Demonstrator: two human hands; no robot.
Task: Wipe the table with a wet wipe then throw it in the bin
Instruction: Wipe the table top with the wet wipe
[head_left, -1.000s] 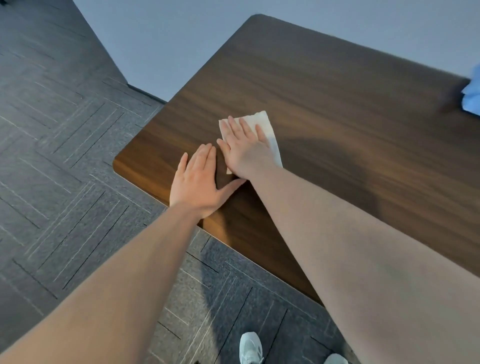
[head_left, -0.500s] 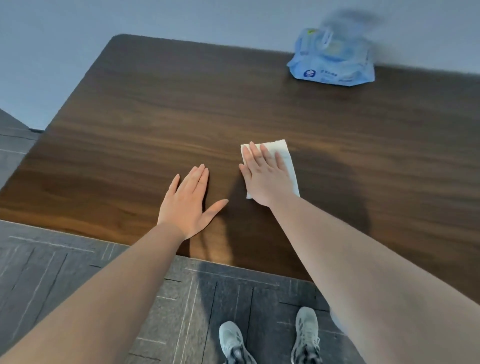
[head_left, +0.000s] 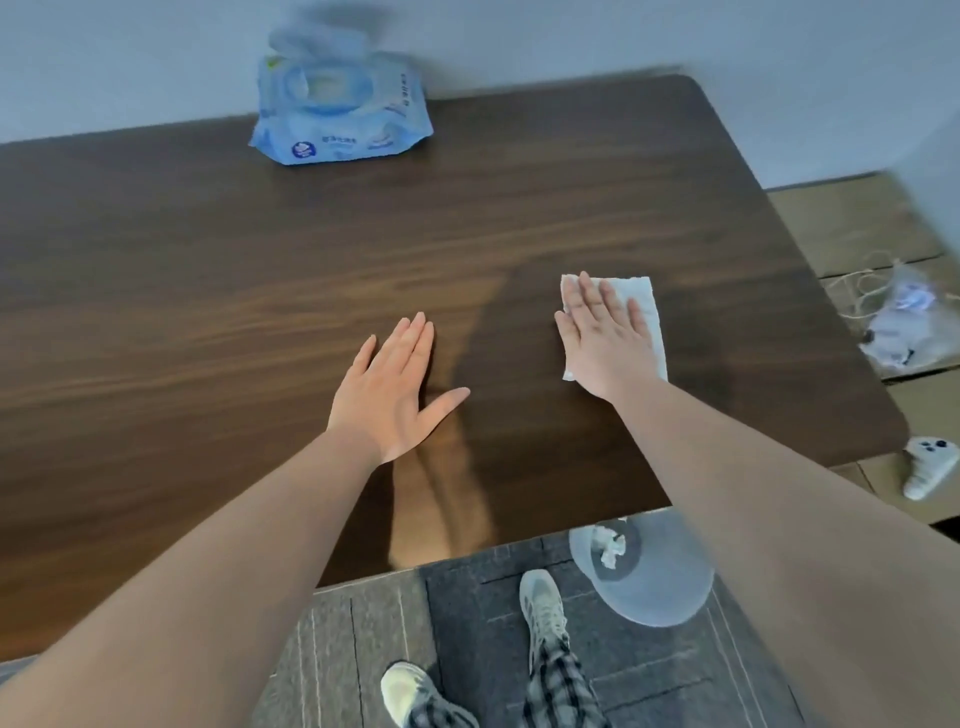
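Observation:
A white wet wipe (head_left: 647, 306) lies flat on the dark wooden table (head_left: 260, 270), right of centre. My right hand (head_left: 605, 338) presses flat on the wipe and covers most of it, fingers together and extended. My left hand (head_left: 395, 389) rests palm down on the bare wood to the left of it, thumb spread, holding nothing. A pale round bin (head_left: 654, 582) stands on the floor under the table's near edge, beside my right forearm, with crumpled wipes inside.
A blue wet-wipe pack (head_left: 337, 114) with its lid up sits at the table's far edge by the wall. Cardboard (head_left: 857, 223) lies on the floor to the right with a plastic bag (head_left: 909, 322) and a white controller (head_left: 930, 467). My shoes (head_left: 540, 608) stand on grey carpet.
My right hand has slid the wipe rightward across the table, away from the left hand. The view has swung right, bringing the bin and the table's right edge into sight.

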